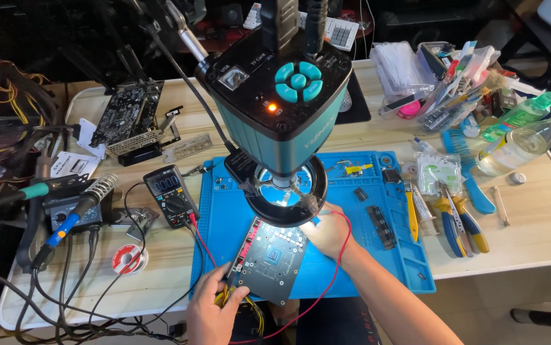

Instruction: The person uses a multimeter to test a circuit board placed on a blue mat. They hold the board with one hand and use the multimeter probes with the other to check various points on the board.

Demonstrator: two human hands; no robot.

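Blue mat carries the work, centre frame. Near edge first: left hand at bottom centre, fingers curled onto the lower-left corner of the board, pressing it down next to a bunch of yellow wires. Right hand just right of the board, fingers closed around what looks like a probe with a red lead; tip is washed out by the ring light, can't tell where it lands. Board lies flat, chip side up, half under the microscope.

To probe well, as I judge it: keep the left hand's weight on that corner so the board can't skate, rest the right wrist on the mat, bring the tip in steeply, keep the leads off the board.

Further back: multimeter left of the mat, solder reel lower left, pliers right, bottles upper right.
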